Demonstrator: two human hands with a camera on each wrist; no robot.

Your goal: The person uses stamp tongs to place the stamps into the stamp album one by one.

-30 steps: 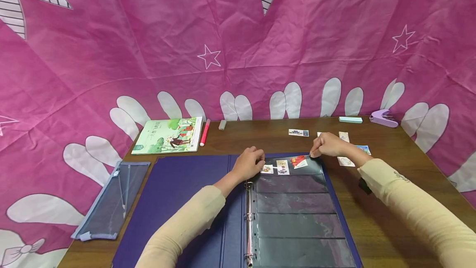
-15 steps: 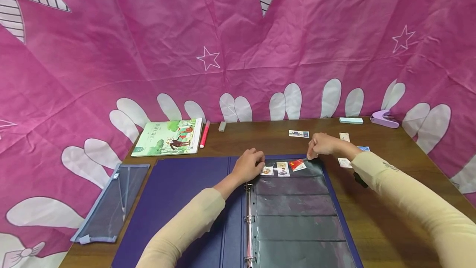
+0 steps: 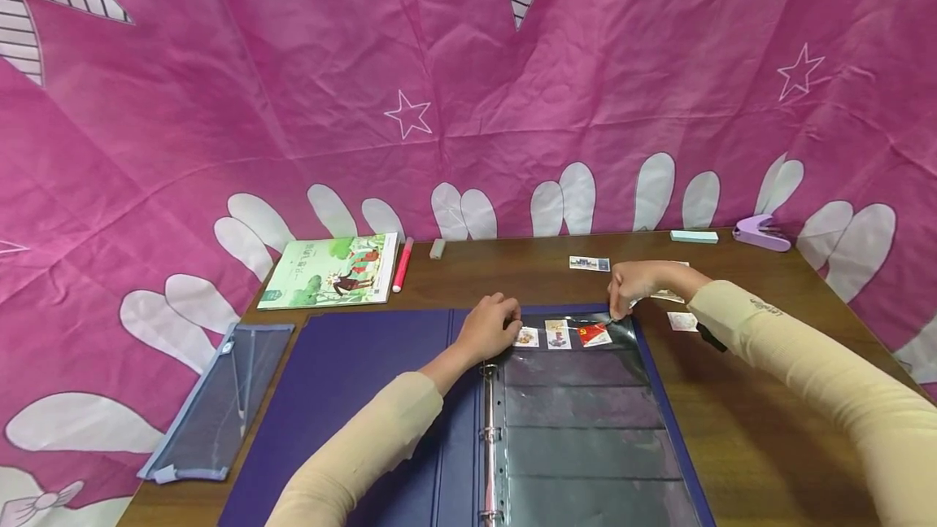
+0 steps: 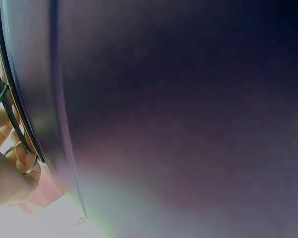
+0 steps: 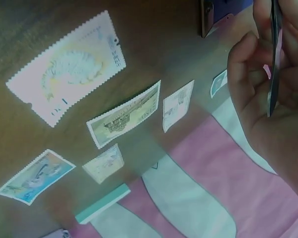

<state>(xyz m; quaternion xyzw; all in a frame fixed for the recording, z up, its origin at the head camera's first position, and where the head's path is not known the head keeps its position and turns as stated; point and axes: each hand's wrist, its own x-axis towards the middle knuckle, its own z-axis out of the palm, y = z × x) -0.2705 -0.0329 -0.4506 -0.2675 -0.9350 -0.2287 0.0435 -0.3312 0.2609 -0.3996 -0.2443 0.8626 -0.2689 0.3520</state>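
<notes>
Head view showed stamp filing, probably seating the red stamp, which lay in the page's far row, right of two other stamps. Right hand pinched a thin dark tool, likely tweezers. Left hand sat at page's far left, fingers bent; couldn't tell grip. Next move called for squaring it.

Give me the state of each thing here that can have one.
Binder, open.
Page, lying in the binder.
Red stamp, in the page's top row, slightly tilted.
Two other stamps, in that same row.
Loose stamps, lying on the table.
Thin dark tool, held in the right hand.
Left hand, resting at the page's upper left corner.
Booklet, shut.
Marker, lying down, cap unclear.
Mesh pouch, lying flat, zip unclear.
</notes>
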